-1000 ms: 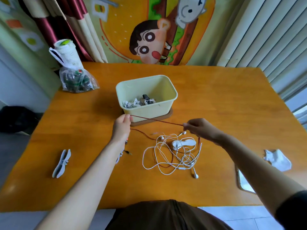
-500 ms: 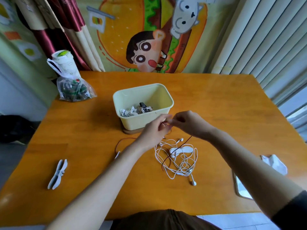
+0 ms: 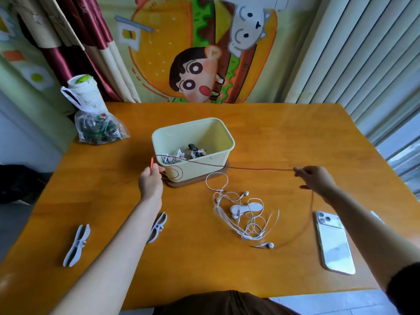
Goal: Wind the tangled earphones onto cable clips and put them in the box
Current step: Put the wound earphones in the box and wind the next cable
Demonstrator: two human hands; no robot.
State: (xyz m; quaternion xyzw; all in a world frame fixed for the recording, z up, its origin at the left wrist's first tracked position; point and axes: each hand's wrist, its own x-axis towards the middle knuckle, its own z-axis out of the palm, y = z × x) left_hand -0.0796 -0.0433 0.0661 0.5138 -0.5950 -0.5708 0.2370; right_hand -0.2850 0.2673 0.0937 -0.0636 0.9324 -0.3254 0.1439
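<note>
Open tabletop lies right of the box, phone near the front edge; left hand and right hand each pinch the red earphone cable, taut between them

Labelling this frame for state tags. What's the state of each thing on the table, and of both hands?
red earphones: cable stretched taut between both hands, not wound.
left hand: pinches the red cable by the box.
right hand: pinches the red cable.
white earphones: tangled, lying loose.
box: open, wound earphones inside.
cable clip: bare, lying flat.
phone: back up.
</note>
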